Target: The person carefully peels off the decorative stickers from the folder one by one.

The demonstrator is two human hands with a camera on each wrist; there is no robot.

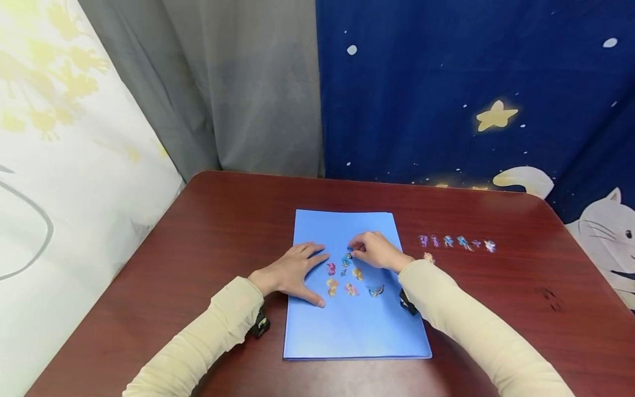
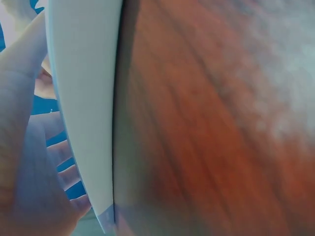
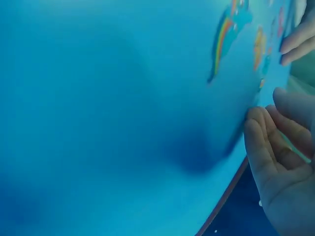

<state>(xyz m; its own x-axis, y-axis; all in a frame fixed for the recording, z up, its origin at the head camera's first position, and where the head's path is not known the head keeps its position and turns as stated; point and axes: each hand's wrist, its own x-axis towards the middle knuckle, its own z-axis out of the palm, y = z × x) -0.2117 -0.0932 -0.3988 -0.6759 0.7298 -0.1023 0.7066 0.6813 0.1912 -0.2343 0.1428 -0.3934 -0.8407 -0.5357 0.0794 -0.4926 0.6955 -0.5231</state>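
Head view: from my end I look down on a blue folder [image 1: 357, 333] lying on a reddish-brown table [image 1: 223, 220].
Left hand [image 1: 292, 267]: across the folder's left edge, fingers and thumb spread apart, nothing that I can see in its grip.
Right hand [image 1: 375, 250]: on the folder's upper right part, fingers bent, tips right by a small blue sticker [image 1: 346, 261]; I can't tell whether they pinch it.
Stickers on the folder: besides that one I count a pink sticker [image 1: 331, 268], a yellow sticker [image 1: 357, 274], an orange sticker [image 1: 332, 286], a pale pink sticker [image 1: 351, 289], a rainbow-tailed sticker [image 1: 376, 291] and a tiny dark sticker [image 1: 343, 272], grouped around the folder's middle.
Row on the table: six purple, blue and white stickers [image 1: 448, 241], right of the folder; a pale sticker [image 1: 429, 257] sits nearer, beside the right sleeve [image 1: 446, 292].
Right wrist view: I get bent fingers [image 3: 258, 142] at the folder's surface, one digit set a little apart; the contact point is unclear to me.
Left wrist view: mostly blurred tabletop, with a long pale strip [image 2: 86, 113] hiding part of the left hand.
Backdrop: a grey curtain [image 1: 263, 82] meets a blue curtain [image 1: 421, 82] printed with a star.
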